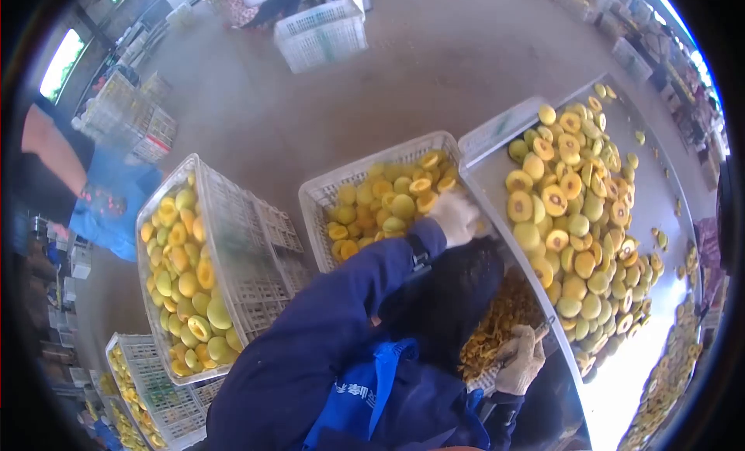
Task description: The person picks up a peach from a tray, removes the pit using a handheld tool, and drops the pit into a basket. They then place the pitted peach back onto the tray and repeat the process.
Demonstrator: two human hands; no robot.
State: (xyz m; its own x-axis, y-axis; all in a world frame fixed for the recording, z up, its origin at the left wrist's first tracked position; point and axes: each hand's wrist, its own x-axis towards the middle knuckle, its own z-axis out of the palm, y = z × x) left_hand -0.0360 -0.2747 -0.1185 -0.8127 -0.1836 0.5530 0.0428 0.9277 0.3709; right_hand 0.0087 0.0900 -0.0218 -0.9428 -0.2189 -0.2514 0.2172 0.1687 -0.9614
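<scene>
My left hand, in a white glove, is at the right end of a white crate of yellow-green fruit. It is blurred and its fingers are hard to make out, so whether it holds anything is unclear. My right hand, also gloved, is closed around a small tool whose metal end sticks out near the rim of the metal table. Beneath that hand, a container holds brownish-yellow scraps. Halved and whole fruit lie heaped on the table.
Left of my arm, a tall crate full of fruit leans at a tilt. More fruit crates stand at the lower left. A person is at the far left. White crates stand on the floor ahead.
</scene>
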